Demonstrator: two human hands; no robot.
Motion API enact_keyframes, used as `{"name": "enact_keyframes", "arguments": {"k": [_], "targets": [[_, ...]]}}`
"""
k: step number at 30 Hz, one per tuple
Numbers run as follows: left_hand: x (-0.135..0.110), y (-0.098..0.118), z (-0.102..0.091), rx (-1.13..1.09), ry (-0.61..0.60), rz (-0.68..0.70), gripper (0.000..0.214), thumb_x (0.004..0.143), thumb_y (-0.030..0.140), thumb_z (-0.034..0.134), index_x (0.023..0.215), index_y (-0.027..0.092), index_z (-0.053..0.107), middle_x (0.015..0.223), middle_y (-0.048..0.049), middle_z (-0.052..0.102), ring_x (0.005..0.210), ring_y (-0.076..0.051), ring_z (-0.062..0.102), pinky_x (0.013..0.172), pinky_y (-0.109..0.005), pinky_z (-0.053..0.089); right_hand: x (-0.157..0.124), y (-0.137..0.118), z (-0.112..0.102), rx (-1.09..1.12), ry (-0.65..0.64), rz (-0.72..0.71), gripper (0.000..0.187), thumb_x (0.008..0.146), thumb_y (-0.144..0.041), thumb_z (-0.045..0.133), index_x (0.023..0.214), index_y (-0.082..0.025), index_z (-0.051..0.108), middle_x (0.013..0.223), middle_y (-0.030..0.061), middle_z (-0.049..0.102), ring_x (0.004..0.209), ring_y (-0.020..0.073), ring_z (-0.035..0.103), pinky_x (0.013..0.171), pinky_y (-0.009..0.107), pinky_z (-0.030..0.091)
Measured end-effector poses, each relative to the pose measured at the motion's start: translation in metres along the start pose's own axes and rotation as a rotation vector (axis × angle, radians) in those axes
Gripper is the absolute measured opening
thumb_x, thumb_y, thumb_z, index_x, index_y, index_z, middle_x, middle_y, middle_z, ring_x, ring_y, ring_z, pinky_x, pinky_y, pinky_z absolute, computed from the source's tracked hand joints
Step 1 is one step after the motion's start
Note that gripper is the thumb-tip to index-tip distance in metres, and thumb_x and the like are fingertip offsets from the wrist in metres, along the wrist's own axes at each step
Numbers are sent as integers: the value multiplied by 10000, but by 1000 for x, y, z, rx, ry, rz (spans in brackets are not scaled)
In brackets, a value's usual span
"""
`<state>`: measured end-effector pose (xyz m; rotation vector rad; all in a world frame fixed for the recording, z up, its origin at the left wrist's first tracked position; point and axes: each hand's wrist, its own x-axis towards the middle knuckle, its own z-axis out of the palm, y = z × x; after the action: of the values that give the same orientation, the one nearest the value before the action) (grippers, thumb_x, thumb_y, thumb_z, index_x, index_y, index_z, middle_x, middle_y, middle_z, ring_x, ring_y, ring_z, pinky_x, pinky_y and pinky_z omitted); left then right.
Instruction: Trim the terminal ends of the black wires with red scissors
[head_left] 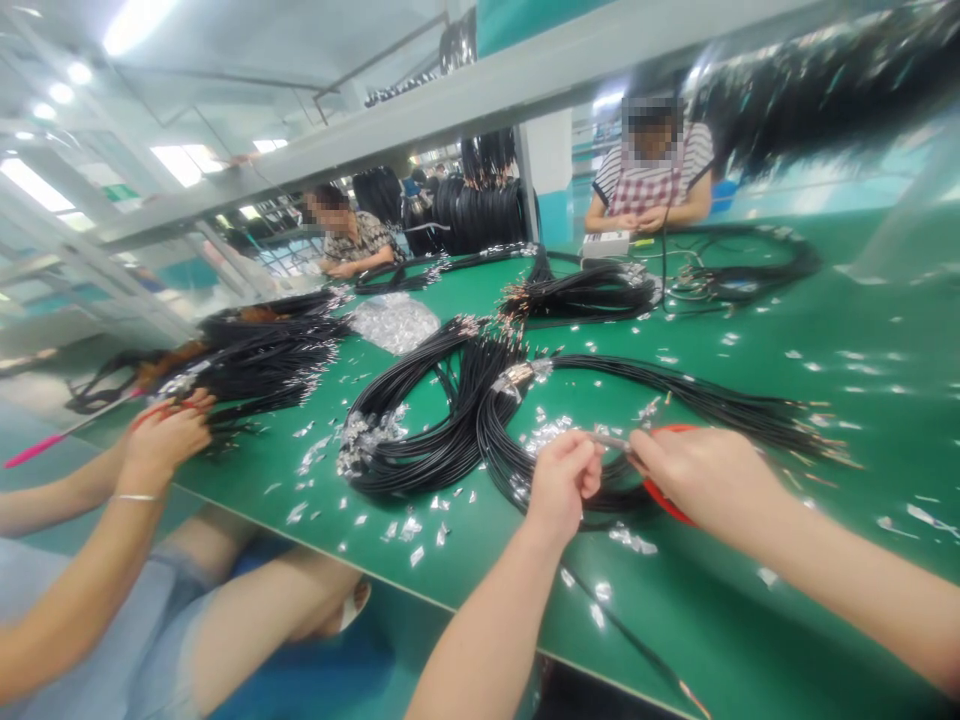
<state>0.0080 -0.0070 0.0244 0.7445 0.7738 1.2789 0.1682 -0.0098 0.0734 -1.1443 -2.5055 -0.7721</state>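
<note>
Fingers of my left hand (562, 485) are pinched together, and a thin black cable (630, 635) hangs out below them, running to a bare copper-coloured end at the table's near edge. My right hand (712, 475) is closed round red-handled scissors (670, 512). The blades point left and reach the fingertips of my left hand, where the cable's upper end is too small to make out. Just behind both hands lies a looped bundle of black cables (501, 440) with stripped ends. Silvery foil scraps (551, 435) are strewn around it.
On the green table (862, 560) lie more cable bundles (405, 470) and a clear bag of foil bits (395, 322). A co-worker's hands (169, 435) hold a red-handled tool at left. Two people sit across the table. A grey shelf beam (315, 165) crosses above.
</note>
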Motion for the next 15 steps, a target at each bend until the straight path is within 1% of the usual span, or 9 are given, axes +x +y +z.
{"name": "enact_keyframes", "arguments": {"k": [3,6,8,11,13,15], "targets": [[1,-1,0,50,40,78,190,649,308,667,676,142,579,519,30,487,445,-58,399,436,-203,271,-6,6,3,54,53,55,242,853,-243,441,644,-178,544,492,-4,578,406,108,496,442,249,178],[3,-3,-1,143,100,140,136,619,253,684,651,144,608,595,-1,581,557,-88,501,556,-222,372,-19,12,13,145,90,185,240,863,-301,449,706,-188,591,578,-4,647,473,115,568,445,224,255],[4,-4,-1,207,150,140,104,598,214,687,617,142,614,601,-1,591,586,-93,516,593,-224,386,-32,14,23,202,94,281,237,865,-329,455,768,-191,621,611,-4,670,486,120,589,452,213,309],[4,-7,0,282,210,133,83,583,167,676,579,143,597,548,31,546,525,-70,466,563,-212,369,-53,13,37,302,67,402,265,858,-375,465,808,-184,640,596,3,670,463,126,590,449,208,364],[3,-8,1,319,229,127,96,577,153,674,569,145,579,533,42,530,500,-61,439,547,-208,359,-63,10,43,383,39,466,270,850,-388,475,811,-179,642,623,15,682,479,132,603,462,209,398],[3,-11,2,351,230,126,113,576,152,675,563,145,564,543,38,537,520,-68,453,556,-209,363,-69,7,46,454,21,501,260,844,-385,483,805,-182,640,682,26,699,513,138,621,483,212,425]]}}
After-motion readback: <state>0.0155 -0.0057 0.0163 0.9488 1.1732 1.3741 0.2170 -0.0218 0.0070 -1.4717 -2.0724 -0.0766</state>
